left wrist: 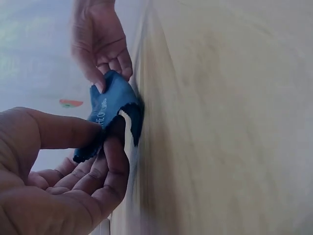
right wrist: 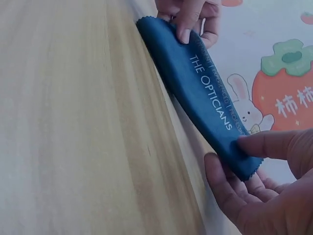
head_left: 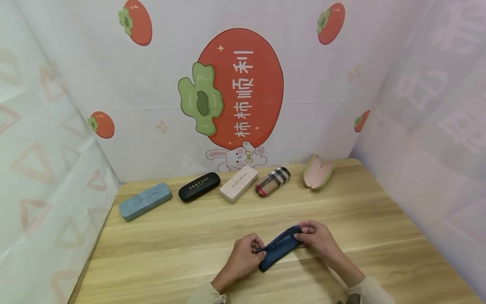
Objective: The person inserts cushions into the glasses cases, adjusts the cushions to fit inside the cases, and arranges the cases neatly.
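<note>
A folded dark blue lens cloth (head_left: 282,249) with zigzag edges is stretched between both hands near the front of the table. White letters on its face read "THE OPTICIANS", clearest in the right wrist view. My left hand (head_left: 243,258) pinches its near left end between thumb and fingers. At the far right end, my right hand (head_left: 319,240) pinches it the same way, thumb on the printed side. In the left wrist view, the layers of the cloth (left wrist: 115,95) part slightly at the left end, showing a pale gap beside the fingers.
Along the back of the wooden table (head_left: 182,236) lie a blue glasses case (head_left: 146,202), a black case (head_left: 199,187), a pale pink case (head_left: 239,184) and a plaid case (head_left: 272,181). An opened green case with pink lining (head_left: 318,173) stands at back right. Printed sheets enclose the table.
</note>
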`<act>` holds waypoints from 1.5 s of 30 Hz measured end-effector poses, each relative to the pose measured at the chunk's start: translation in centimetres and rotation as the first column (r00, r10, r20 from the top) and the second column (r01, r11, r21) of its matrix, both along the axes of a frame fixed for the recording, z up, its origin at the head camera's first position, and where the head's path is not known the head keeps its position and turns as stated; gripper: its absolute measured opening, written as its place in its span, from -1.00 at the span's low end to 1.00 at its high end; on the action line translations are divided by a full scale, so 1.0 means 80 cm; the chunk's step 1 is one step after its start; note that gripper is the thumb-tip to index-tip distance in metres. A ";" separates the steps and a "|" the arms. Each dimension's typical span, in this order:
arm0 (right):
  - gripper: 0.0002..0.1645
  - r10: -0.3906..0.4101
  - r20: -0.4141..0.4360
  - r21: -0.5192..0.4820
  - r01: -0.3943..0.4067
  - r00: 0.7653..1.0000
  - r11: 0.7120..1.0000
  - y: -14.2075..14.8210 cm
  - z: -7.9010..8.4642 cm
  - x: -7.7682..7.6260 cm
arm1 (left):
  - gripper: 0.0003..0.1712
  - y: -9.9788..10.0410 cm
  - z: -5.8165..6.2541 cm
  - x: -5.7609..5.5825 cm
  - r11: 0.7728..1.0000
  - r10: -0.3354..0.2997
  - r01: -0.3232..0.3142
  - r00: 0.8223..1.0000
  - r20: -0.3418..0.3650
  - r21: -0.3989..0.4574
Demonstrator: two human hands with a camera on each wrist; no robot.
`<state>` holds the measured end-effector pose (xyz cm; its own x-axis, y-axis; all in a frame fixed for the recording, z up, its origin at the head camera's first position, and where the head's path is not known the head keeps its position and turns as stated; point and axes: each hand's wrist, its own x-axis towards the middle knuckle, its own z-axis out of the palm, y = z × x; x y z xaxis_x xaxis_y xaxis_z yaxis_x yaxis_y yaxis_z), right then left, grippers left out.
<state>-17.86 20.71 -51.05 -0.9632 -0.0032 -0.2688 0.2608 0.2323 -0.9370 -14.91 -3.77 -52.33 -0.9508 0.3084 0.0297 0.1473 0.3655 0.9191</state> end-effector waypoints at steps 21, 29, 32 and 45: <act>-0.48 -0.003 -0.012 -0.059 0.002 1.000 0.998 0.024 0.033 -0.054 | -0.84 0.043 0.009 -0.043 0.969 0.196 -0.211 0.973 0.123 0.127; -0.48 0.051 -0.079 -0.014 -0.052 0.996 0.999 0.047 0.051 -0.090 | -0.82 0.083 0.014 -0.063 0.912 0.307 -0.347 0.931 0.197 0.218; -0.55 0.069 -0.106 0.002 -0.070 0.992 0.998 0.054 0.056 -0.102 | -0.79 0.094 0.014 -0.070 0.889 0.312 -0.369 0.922 0.230 0.273; -0.59 0.142 -0.180 0.171 -0.112 0.973 0.979 0.081 0.087 -0.141 | -0.43 0.121 0.016 -0.087 0.791 0.142 -0.323 0.923 0.357 0.520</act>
<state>-29.11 27.19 -44.12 -0.9910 -0.1010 -0.0874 0.0398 0.4012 -0.9151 -21.87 5.90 -51.03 -0.9835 0.0909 -0.1563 -0.1738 -0.2367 0.9559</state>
